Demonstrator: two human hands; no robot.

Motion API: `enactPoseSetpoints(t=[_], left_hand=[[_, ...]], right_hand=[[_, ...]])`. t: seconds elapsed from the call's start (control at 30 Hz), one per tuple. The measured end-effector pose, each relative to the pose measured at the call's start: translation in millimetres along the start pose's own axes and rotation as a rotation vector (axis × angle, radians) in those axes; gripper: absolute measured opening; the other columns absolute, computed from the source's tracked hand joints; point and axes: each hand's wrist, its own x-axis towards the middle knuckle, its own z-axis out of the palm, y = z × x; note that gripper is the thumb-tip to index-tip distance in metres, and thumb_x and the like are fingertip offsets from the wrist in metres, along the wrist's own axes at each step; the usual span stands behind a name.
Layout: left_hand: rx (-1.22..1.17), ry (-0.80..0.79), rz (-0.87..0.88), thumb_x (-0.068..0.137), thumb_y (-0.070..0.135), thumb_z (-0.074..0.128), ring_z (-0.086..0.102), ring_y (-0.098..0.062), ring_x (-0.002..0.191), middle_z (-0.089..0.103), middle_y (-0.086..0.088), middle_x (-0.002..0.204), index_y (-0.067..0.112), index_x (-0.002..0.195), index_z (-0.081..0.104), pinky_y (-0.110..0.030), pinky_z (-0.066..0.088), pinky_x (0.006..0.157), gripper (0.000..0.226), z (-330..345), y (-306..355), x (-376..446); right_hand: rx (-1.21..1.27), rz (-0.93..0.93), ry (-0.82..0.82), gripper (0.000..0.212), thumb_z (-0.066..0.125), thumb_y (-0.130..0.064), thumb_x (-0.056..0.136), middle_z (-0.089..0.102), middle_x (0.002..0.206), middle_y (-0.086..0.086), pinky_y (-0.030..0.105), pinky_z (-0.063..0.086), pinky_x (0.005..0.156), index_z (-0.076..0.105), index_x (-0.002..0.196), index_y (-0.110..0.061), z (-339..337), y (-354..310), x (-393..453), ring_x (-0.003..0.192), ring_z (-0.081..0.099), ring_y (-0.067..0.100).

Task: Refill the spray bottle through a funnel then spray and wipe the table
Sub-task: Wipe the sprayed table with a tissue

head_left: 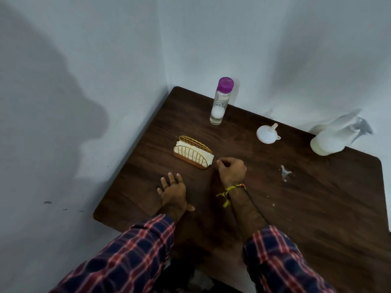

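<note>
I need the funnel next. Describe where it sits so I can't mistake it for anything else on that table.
Start at the dark wooden table pushed into the wall corner, and look along its far edge. Between the tall clear bottle with the purple cap and the white spray bottle lies the funnel. It is the only small white cone, tipped over with its spout pointing up and away.

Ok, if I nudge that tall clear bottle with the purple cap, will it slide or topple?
The tall clear bottle with the purple cap looks narrow for its height, so a push near the cap would probably tip it. It appears mostly empty, with liquid only near the base, so it is likely light. Once down, its round body may roll across the dark wooden table.
</note>
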Motion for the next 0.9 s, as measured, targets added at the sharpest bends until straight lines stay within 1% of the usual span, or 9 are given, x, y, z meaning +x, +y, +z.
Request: enactPoseSetpoints(t=[0.1, 0.2, 0.37, 0.5, 0.67, 0.73, 0.83, 0.87, 0.9], left_hand=[[0.000, -0.007, 0.004, 0.067, 0.041, 0.084, -0.011, -0.045, 0.144, -0.018, -0.018, 0.158, 0.010, 0.152, -0.013, -0.061, 0.007, 0.116, 0.133, 3, -4, 4], [0.017, -0.005, 0.010, 0.069, 0.043, 0.082, -0.011, -0.045, 0.144, -0.018, -0.019, 0.158, 0.010, 0.151, -0.014, -0.060, 0.008, 0.116, 0.131, 5, -5, 4], [0.016, -0.046, 0.000, 0.069, 0.042, 0.083, -0.014, -0.046, 0.143, -0.020, -0.020, 0.157, 0.009, 0.150, -0.017, -0.061, 0.006, 0.116, 0.132, 2, -2, 8], [0.022, -0.082, 0.002, 0.070, 0.042, 0.082, -0.016, -0.046, 0.143, -0.023, -0.020, 0.156, 0.010, 0.149, -0.018, -0.062, 0.004, 0.115, 0.131, 1, -4, 11], [0.028, -0.081, -0.003, 0.070, 0.042, 0.082, -0.016, -0.046, 0.143, -0.023, -0.020, 0.156, 0.010, 0.149, -0.018, -0.062, 0.005, 0.115, 0.131, 2, -4, 11], [0.031, -0.071, -0.004, 0.070, 0.042, 0.082, -0.015, -0.046, 0.143, -0.022, -0.020, 0.156, 0.011, 0.149, -0.017, -0.062, 0.005, 0.115, 0.131, 2, -4, 11], [0.025, -0.059, -0.002, 0.070, 0.041, 0.082, -0.014, -0.046, 0.143, -0.021, -0.020, 0.157, 0.011, 0.150, -0.016, -0.062, 0.006, 0.115, 0.131, 1, -5, 9], [0.026, -0.061, -0.001, 0.069, 0.041, 0.082, -0.014, -0.046, 0.143, -0.021, -0.020, 0.157, 0.011, 0.150, -0.016, -0.062, 0.006, 0.116, 0.131, 2, -5, 8], [0.026, -0.062, -0.001, 0.069, 0.041, 0.082, -0.014, -0.046, 0.143, -0.021, -0.020, 0.157, 0.011, 0.150, -0.017, -0.062, 0.006, 0.116, 0.131, 1, -5, 7]], right_hand=[[-0.036, 0.028, -0.011, 0.021, 0.071, -0.026, 0.083, 0.075, 0.101, 0.002, 0.031, 0.054, 0.090, 0.076, 0.101, -0.017, 18, -9, 13, 0.098, 0.069, 0.020], [-0.068, 0.053, -0.007, 0.026, 0.071, -0.029, 0.084, 0.074, 0.105, 0.003, 0.035, 0.054, 0.092, 0.074, 0.107, -0.018, 31, -12, 20, 0.101, 0.068, 0.022], [-0.120, 0.100, 0.023, 0.023, 0.070, -0.030, 0.085, 0.074, 0.104, 0.002, 0.034, 0.055, 0.088, 0.075, 0.105, -0.020, 41, -14, 22, 0.097, 0.067, 0.021], [-0.206, 0.009, 0.030, 0.020, 0.067, -0.031, 0.088, 0.074, 0.101, 0.000, 0.032, 0.053, 0.085, 0.075, 0.101, -0.020, 45, -12, 18, 0.093, 0.067, 0.020], [-0.212, -0.258, 0.114, 0.014, 0.069, -0.022, 0.085, 0.071, 0.094, 0.004, 0.032, 0.051, 0.079, 0.075, 0.094, -0.012, 40, -8, 3, 0.087, 0.065, 0.019], [-0.156, -0.324, 0.154, 0.011, 0.070, -0.018, 0.084, 0.071, 0.093, 0.004, 0.026, 0.052, 0.075, 0.073, 0.093, -0.011, 36, -9, -5, 0.084, 0.066, 0.016], [-0.025, -0.382, 0.196, 0.009, 0.070, -0.014, 0.084, 0.072, 0.095, 0.002, 0.008, 0.046, 0.070, 0.065, 0.091, -0.011, 30, -13, -16, 0.080, 0.065, 0.008], [0.023, -0.396, 0.206, 0.009, 0.069, -0.013, 0.084, 0.072, 0.093, 0.001, 0.004, 0.044, 0.067, 0.062, 0.090, -0.011, 28, -13, -19, 0.077, 0.064, 0.006], [0.065, -0.408, 0.220, 0.010, 0.069, -0.013, 0.084, 0.071, 0.088, 0.001, 0.004, 0.045, 0.064, 0.060, 0.088, -0.011, 26, -14, -20, 0.073, 0.063, 0.006]])
